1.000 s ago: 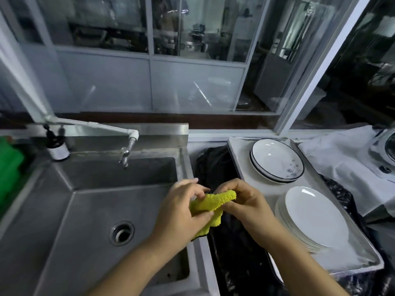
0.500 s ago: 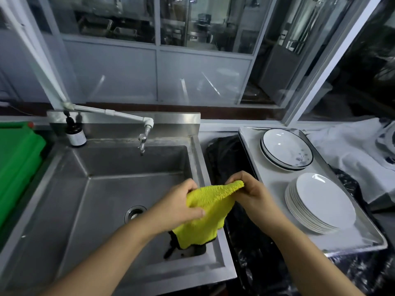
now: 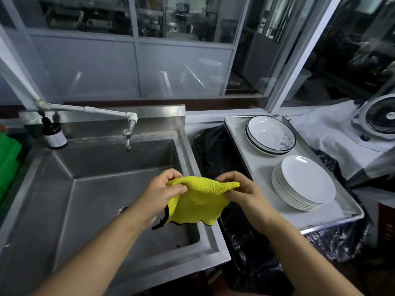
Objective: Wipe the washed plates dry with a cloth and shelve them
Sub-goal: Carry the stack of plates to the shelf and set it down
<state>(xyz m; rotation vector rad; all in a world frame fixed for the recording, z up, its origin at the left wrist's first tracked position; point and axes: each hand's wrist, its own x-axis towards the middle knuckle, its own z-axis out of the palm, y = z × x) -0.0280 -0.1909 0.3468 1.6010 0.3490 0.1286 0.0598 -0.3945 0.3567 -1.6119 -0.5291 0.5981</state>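
Above the right rim of the steel sink, a yellow cloth is held spread between both hands. The cloth's upper edge is pinched by the left hand, thumb on top and fingers curled behind, at the left corner. The right corner is pinched by the right hand in the same manner, with the tip of the cloth protruding past the fingers. The remainder of the cloth hangs free below the hands; its lower hem is trimmed in black and is suspended over the basin, clear of the bottom.

To the right of the sink, a metal tray is set on a surface covered with black plastic sheeting. Two groups of plates are carried on the tray. At the far end, a short stack of dark-rimmed plates with a faint floral print is placed. At the near end, a taller stack of plain white plates is placed, well apart from the hands. Neither stack is touched by a hand or by the cloth.

A white tap is extended over the back of the basin, and a dark pump bottle is stood at the rear left corner. A green item is seen at the left edge. White fabric is draped beyond the tray, beside a round appliance at the right edge
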